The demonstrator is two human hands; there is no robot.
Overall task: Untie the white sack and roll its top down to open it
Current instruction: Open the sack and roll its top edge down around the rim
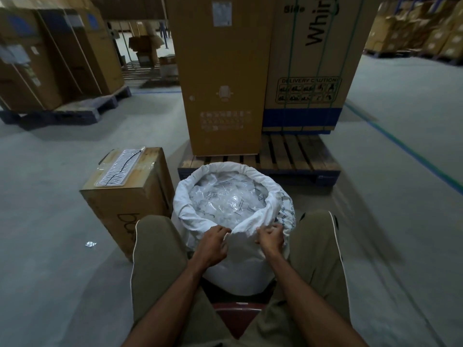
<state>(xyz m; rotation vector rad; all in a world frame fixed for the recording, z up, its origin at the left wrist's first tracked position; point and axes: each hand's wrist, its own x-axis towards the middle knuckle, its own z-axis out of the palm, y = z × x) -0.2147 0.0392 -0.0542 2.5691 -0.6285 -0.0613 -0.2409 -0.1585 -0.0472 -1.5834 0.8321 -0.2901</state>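
The white sack [246, 256] stands upright on the floor [50, 246] between the seated person's knees, its mouth wide open and its top already rolled into a thick cuff around the rim. Clear plastic packets [225, 199] fill it nearly to the brim. Both hands grip the near edge of that cuff: the left hand [213, 242] on the left part of the near rim, the right hand [271, 237] just beside it on the right. The fingers [269, 230] of each hand are curled together and clamped on the rolled fabric, knuckles upward. A cardboard box [125, 196] lies to the sack's left, touching or nearly touching it, and a wooden pallet [288, 156] carrying tall cartons [225, 71] stands just behind.
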